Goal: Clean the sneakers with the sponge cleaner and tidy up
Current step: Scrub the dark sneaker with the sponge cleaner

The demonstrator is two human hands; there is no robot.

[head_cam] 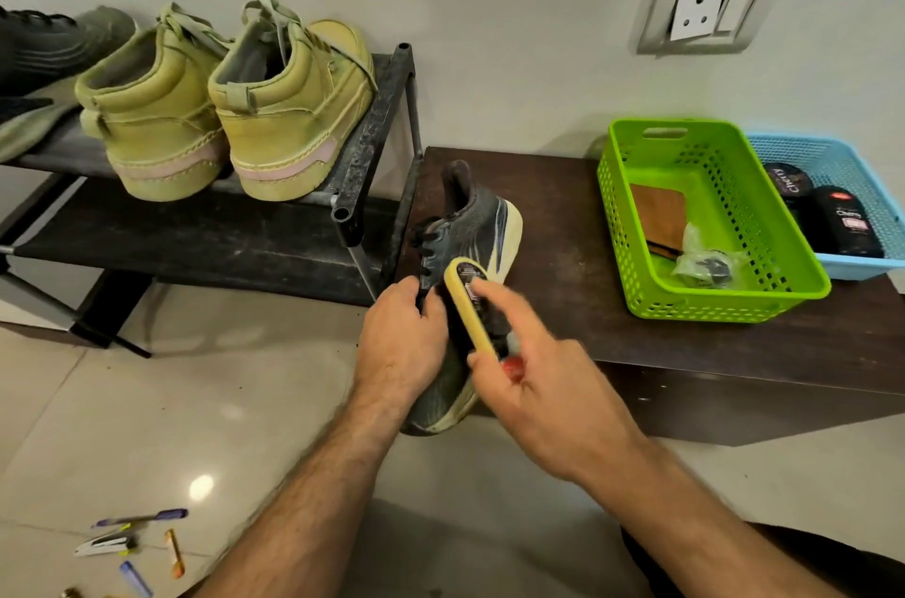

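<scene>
At frame centre, my left hand [399,333] clamps the dark sneaker [460,254] by its laces. My right hand [543,382] pinches the yellow sponge cleaner [467,308] against its side. The sneaker looks light and flexible, the sponge cleaner soft, so I grip its edges.

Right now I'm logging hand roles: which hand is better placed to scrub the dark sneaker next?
Right. The right hand already grips the sponge cleaner against the dark sneaker, while the left hand is busy steadying the shoe at its laces.
</scene>
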